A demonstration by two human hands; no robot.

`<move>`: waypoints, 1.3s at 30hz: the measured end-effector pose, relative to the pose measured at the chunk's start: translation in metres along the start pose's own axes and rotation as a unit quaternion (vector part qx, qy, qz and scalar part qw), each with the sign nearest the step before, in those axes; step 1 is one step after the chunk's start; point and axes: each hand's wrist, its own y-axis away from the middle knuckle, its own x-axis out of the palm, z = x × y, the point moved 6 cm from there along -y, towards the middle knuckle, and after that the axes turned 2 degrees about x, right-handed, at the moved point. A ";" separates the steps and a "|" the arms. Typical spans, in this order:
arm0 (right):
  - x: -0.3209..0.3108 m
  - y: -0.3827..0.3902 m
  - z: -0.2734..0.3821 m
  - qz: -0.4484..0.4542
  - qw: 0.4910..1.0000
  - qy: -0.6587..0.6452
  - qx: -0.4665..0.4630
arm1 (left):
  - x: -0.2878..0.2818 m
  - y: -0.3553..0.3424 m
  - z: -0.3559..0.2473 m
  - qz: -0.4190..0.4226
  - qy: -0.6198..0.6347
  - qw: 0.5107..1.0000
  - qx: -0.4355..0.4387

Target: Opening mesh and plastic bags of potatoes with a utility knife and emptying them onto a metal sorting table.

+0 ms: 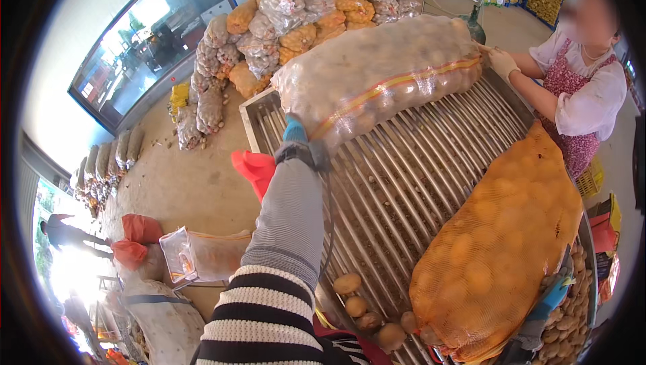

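Note:
My left hand [295,129], in a blue glove, grips the near-left end of a long clear mesh sack of potatoes [387,62] lying across the metal roller rack [377,197]. A co-worker's gloved hand [501,62] is at the sack's right end. A bulging orange mesh sack [484,244] lies on the right of the rack. My right hand [548,301], also blue-gloved, is at that sack's lower right side, its fingers partly hidden. Loose potatoes [356,304] sit on the near rollers.
The co-worker [572,96] stands along the rack's right side. Stacked sacks [269,55] line the back, upright sacks [108,160] the left wall. Red bags [138,234] and a white sack [158,318] are at lower left, where another person [64,230] stands. Potatoes [565,324] fill the lower right.

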 end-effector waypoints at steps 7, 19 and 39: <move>0.067 0.047 0.050 0.008 0.998 -0.048 0.026 | -0.031 0.022 0.020 -0.022 -0.113 0.993 0.040; 0.072 0.064 0.072 0.033 0.999 -0.028 -0.002 | 0.066 0.051 0.049 0.123 0.308 0.927 -0.174; 0.086 0.067 0.094 0.080 0.994 -0.058 0.048 | -0.028 0.487 -0.071 0.482 0.609 0.532 -0.338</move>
